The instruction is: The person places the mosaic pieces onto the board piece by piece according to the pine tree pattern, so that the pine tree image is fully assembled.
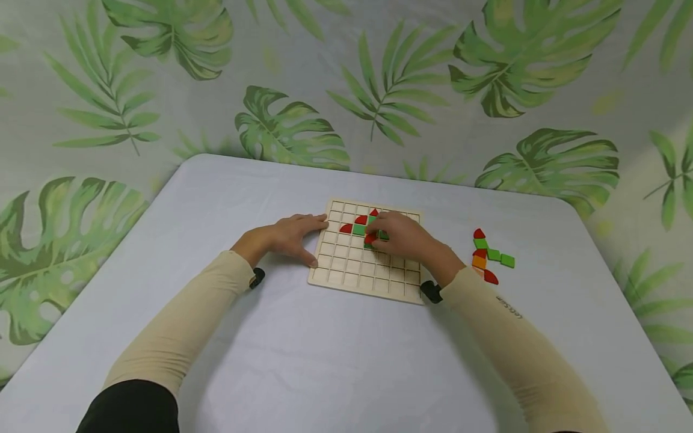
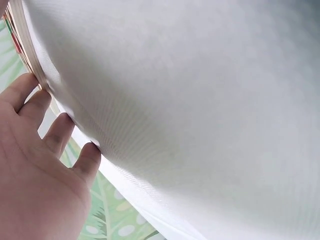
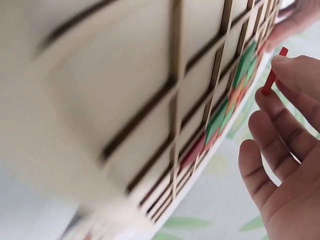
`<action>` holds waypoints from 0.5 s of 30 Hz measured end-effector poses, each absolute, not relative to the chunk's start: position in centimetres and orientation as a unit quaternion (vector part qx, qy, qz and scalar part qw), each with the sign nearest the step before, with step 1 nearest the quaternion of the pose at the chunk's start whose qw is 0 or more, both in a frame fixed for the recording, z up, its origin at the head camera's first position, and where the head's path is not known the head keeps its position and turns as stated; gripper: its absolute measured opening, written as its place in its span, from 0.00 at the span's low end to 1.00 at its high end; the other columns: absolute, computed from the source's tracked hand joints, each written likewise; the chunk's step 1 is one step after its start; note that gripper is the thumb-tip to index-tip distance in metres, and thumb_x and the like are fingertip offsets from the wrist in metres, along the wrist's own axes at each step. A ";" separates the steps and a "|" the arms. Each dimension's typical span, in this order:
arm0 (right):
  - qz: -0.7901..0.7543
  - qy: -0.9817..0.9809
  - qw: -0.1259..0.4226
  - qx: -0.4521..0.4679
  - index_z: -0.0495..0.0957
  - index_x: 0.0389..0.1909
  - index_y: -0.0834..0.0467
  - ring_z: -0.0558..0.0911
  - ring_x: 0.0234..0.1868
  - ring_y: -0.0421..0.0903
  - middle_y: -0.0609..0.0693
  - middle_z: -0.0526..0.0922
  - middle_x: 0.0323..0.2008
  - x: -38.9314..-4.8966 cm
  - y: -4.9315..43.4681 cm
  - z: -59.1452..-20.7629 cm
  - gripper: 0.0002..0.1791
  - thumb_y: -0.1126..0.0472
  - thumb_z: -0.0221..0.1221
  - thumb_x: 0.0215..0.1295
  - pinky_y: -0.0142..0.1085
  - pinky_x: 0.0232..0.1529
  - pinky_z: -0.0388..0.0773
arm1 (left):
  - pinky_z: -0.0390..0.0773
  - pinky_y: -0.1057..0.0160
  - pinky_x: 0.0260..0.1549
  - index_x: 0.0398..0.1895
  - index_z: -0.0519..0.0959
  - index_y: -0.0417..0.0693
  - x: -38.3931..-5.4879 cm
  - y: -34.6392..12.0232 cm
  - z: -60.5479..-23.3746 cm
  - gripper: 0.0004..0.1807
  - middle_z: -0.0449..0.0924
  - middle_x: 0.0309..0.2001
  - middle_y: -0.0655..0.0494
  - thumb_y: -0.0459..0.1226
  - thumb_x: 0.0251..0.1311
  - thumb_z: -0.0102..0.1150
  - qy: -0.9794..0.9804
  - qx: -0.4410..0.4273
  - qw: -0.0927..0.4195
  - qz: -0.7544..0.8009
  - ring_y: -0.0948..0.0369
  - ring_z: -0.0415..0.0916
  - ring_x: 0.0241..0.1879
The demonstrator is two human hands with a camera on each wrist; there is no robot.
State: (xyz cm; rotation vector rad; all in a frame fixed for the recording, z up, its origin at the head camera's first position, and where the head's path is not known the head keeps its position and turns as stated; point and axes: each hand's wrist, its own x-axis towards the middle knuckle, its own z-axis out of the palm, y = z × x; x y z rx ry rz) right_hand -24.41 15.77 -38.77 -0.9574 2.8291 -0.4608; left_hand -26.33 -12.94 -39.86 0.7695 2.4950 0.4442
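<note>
A wooden grid board (image 1: pixel 346 279) lies on the white table. My left hand (image 1: pixel 295 234) is at its left side, thumb and fingers spread, fingertips right at the board's edge. In the right wrist view, my right hand (image 3: pixel 295 165) pinches a thin red tile (image 3: pixel 274 70) between thumb and finger, above the board. Red and green tiles fill cells in the board's upper middle, among them a green tile (image 1: pixel 360 229) and a rounded red tile (image 1: pixel 346 228). The right hand hides part of this group in the head view; an orange tile (image 3: pixel 233 98) shows there from the right wrist.
Right of the board lies a loose cluster of tiles: several green ones (image 1: pixel 494 255), rounded red ones (image 1: pixel 490 276) and an orange one (image 1: pixel 479 262). A leaf-patterned cloth (image 1: pixel 303 126) hangs behind the table's far edge.
</note>
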 end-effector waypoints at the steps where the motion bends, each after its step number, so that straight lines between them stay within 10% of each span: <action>1: -0.148 0.933 0.061 -0.321 0.85 0.47 0.56 0.80 0.49 0.49 0.50 0.85 0.45 -24.5 15.4 -38.9 0.12 0.59 0.63 0.64 0.45 0.57 0.77 | 0.48 0.40 0.76 0.79 0.55 0.53 -26.3 -13.0 -39.9 0.53 0.43 0.82 0.58 0.53 0.52 0.72 0.913 0.283 0.244 0.164 0.47 0.40 0.81; 15: -0.112 0.938 0.074 -0.320 0.86 0.45 0.54 0.81 0.48 0.48 0.50 0.84 0.46 -24.5 13.4 -39.7 0.10 0.58 0.63 0.66 0.43 0.53 0.80 | 0.47 0.41 0.76 0.79 0.54 0.54 -26.5 -13.1 -40.1 0.54 0.42 0.82 0.59 0.54 0.52 0.72 0.913 0.286 0.243 0.159 0.48 0.40 0.81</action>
